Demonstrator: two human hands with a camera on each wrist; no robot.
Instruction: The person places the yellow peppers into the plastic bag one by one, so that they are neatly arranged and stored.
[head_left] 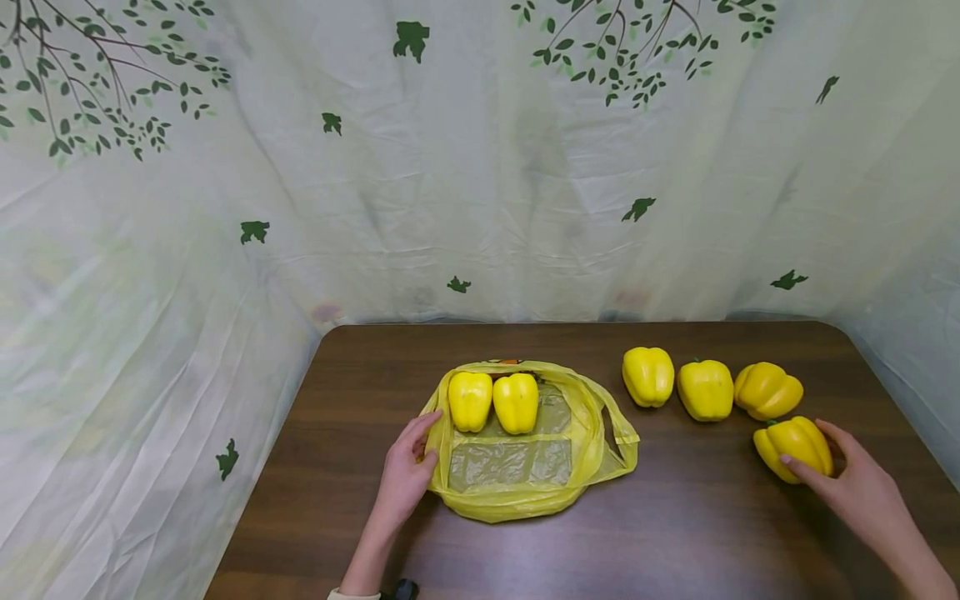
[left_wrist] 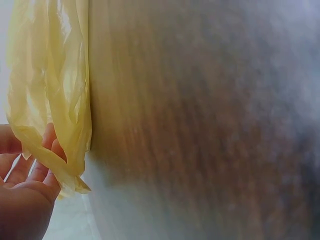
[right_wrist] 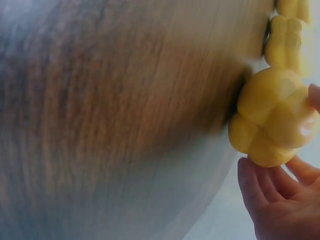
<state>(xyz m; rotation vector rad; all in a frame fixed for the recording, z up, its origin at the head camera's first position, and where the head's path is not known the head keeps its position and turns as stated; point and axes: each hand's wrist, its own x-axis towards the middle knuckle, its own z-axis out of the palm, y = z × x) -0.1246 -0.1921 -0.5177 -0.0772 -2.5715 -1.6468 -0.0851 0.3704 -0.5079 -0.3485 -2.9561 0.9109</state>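
Observation:
A yellow plastic bag (head_left: pixel 510 505) lies spread on the table with its mouth facing up. Two yellow bell peppers sit side by side inside, a left one (head_left: pixel 470 402) and a right one (head_left: pixel 516 404). At the bag's left edge, my left hand (head_left: pixel 407 469) holds the thin plastic; the left wrist view shows its fingers bent behind a strip of the bag (left_wrist: pixel 60 165). Over on the right, my right hand (head_left: pixel 862 492) grips another yellow bell pepper (head_left: pixel 793 450), thumb on the near side and fingers on the far side. The right wrist view shows this pepper's lobed bottom (right_wrist: pixel 270 120).
Beyond the gripped pepper, three more yellow bell peppers stand or lie in a row: one (head_left: pixel 648 377), a second (head_left: pixel 705 390) and a tilted third (head_left: pixel 767 391). The dark wooden table (head_left: pixel 360 375) ends at a leaf-printed curtain (head_left: pixel 495 192).

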